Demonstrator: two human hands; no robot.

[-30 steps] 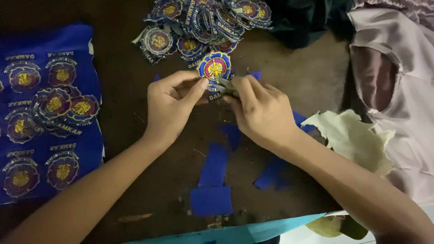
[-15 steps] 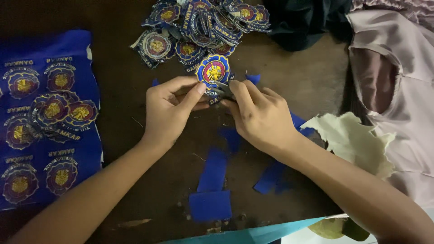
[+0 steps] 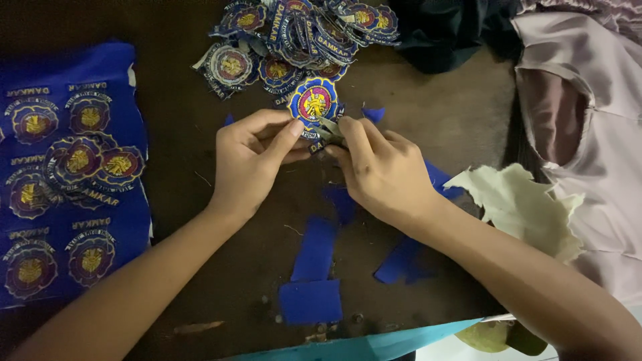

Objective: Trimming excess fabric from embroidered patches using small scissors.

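Observation:
My left hand (image 3: 251, 157) pinches the lower edge of a round embroidered badge (image 3: 313, 101), blue with a yellow and red centre. My right hand (image 3: 381, 170) holds small scissors (image 3: 329, 127) whose blades meet the badge's lower right edge. Both hands are over the dark wooden table (image 3: 187, 140). Most of the scissors is hidden in my fingers.
A heap of cut badges (image 3: 294, 33) lies just beyond my hands. A blue fabric sheet with uncut badges (image 3: 67, 174) and a few loose ones covers the left. Blue scraps (image 3: 314, 267) lie near me. Pink cloth (image 3: 588, 134), cream backing paper (image 3: 521, 207) and dark cloth (image 3: 441, 33) are on the right.
The badge and both hands have stayed nearly in place; the badge sits a little more upright between my fingers and the scissors stay at its edge.

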